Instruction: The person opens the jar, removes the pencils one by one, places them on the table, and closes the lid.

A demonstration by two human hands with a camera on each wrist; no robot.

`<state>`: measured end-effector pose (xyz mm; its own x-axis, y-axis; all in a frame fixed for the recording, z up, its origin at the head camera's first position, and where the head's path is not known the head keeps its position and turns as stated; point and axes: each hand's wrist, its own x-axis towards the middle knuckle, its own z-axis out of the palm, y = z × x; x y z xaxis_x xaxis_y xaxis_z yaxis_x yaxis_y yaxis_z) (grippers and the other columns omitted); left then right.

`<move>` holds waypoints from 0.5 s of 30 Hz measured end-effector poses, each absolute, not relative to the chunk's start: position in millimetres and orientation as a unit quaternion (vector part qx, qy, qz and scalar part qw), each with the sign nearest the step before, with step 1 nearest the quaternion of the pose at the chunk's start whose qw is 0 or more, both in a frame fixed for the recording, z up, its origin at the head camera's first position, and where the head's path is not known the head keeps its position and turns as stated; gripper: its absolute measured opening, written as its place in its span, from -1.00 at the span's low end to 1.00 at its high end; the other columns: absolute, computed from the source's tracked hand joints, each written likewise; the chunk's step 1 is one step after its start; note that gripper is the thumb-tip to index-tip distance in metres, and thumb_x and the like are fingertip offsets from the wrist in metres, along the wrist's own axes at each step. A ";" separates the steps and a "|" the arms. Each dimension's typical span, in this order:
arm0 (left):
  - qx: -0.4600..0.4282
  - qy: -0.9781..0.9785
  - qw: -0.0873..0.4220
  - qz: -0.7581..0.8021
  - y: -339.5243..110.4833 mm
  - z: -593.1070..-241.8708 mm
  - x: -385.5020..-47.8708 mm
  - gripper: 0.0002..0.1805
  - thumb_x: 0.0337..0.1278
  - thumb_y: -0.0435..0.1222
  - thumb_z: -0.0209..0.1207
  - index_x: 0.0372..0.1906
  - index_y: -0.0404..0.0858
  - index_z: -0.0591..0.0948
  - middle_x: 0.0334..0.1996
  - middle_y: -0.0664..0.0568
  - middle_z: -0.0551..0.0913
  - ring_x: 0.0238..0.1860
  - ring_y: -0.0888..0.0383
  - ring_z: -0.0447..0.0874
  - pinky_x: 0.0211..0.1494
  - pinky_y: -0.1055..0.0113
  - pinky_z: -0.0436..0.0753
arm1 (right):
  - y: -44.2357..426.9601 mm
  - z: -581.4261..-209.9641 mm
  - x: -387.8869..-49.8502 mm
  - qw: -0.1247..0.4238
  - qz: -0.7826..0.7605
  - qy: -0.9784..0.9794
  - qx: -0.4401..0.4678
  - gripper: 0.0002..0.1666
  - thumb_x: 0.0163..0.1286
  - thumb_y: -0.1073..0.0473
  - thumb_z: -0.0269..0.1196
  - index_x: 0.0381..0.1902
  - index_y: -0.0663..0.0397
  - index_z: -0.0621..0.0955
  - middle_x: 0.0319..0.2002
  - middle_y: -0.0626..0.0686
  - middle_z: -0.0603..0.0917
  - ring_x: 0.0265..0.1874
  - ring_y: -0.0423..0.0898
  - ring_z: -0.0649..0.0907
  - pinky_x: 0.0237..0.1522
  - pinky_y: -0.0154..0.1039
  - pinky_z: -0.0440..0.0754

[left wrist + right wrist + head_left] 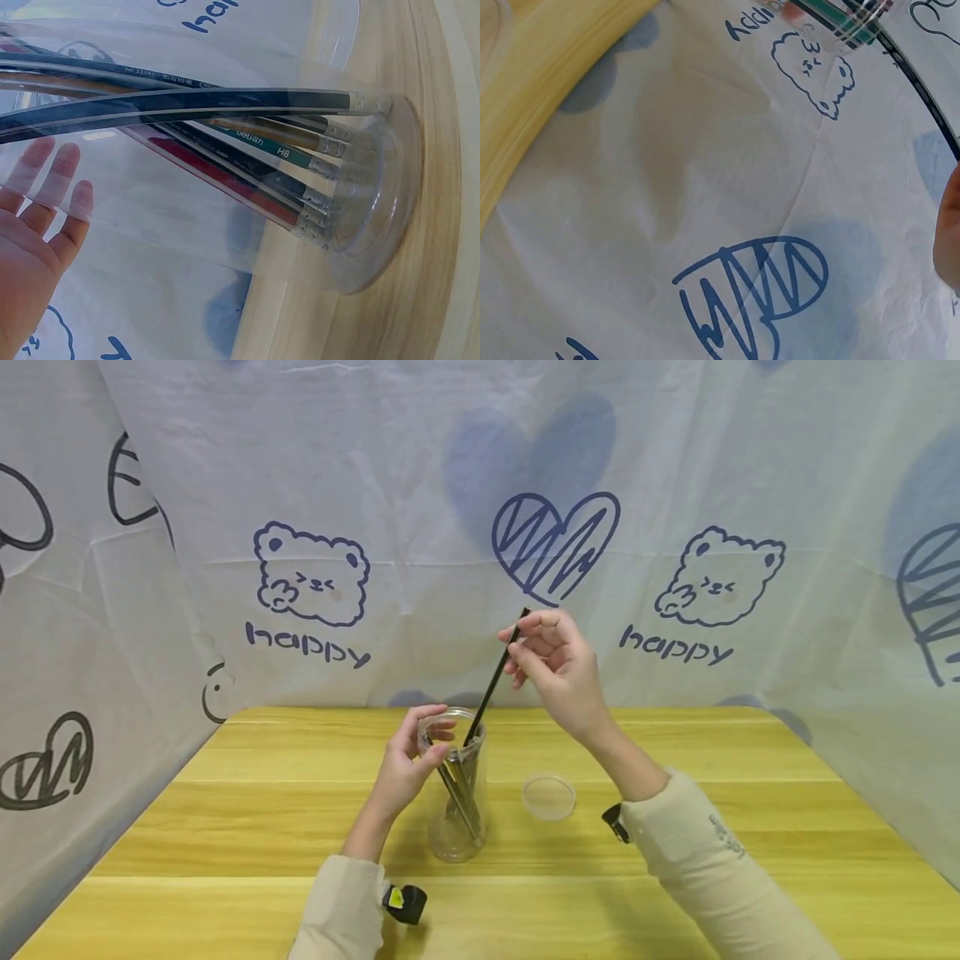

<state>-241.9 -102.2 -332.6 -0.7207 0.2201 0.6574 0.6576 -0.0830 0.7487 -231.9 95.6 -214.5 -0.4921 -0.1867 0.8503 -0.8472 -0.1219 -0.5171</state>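
1. The left hand [401,767], angled upward, curls fingers and thumb round a clear cylindrical plastic jar [452,852].
2. Below its fingertips, slender black, red and green pencils [240,180] lean inside.
3. The right hand [561,670], raised, pinches a black pencil [489,692] slanting into the jar's mouth.
4. Below those fingers, a clear plastic disc [549,797] lies flat.

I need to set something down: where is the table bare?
The table is bare between its left edge and the left sleeve, and between the right sleeve and the right edge. The middle is crowded: jar of pencils, left hand, clear disc.
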 end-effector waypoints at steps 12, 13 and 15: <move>-0.333 -0.656 0.165 -0.656 -103.1 -333.4 -242.8 -0.46 -0.01 -0.27 0.14 0.09 -0.43 0.31 -0.10 -0.38 0.48 -0.17 0.13 0.52 -0.13 0.28 0.52 | 104.5 -205.0 -232.5 0.348 0.637 -0.572 0.382 -0.53 0.13 0.63 0.03 0.04 0.46 0.33 -0.14 0.21 0.52 -0.35 -0.07 0.61 -0.44 -0.25 0.59; -0.333 -0.656 0.164 -0.657 -103.1 -333.4 -242.8 -0.46 -0.01 -0.28 0.14 0.09 -0.43 0.31 -0.10 -0.38 0.48 -0.17 0.13 0.52 -0.13 0.28 0.52 | 105.5 -204.9 -232.2 0.347 0.642 -0.569 0.379 -0.53 0.13 0.63 0.02 0.05 0.44 0.33 -0.13 0.19 0.52 -0.35 -0.06 0.61 -0.42 -0.24 0.60; -0.331 -0.658 0.163 -0.656 -103.2 -333.4 -242.7 -0.47 -0.01 -0.28 0.13 0.09 -0.42 0.31 -0.10 -0.37 0.48 -0.17 0.13 0.52 -0.13 0.27 0.52 | 107.3 -205.2 -231.6 0.348 0.649 -0.564 0.373 -0.52 0.14 0.63 0.02 0.06 0.40 0.34 -0.14 0.16 0.52 -0.36 -0.06 0.62 -0.41 -0.24 0.60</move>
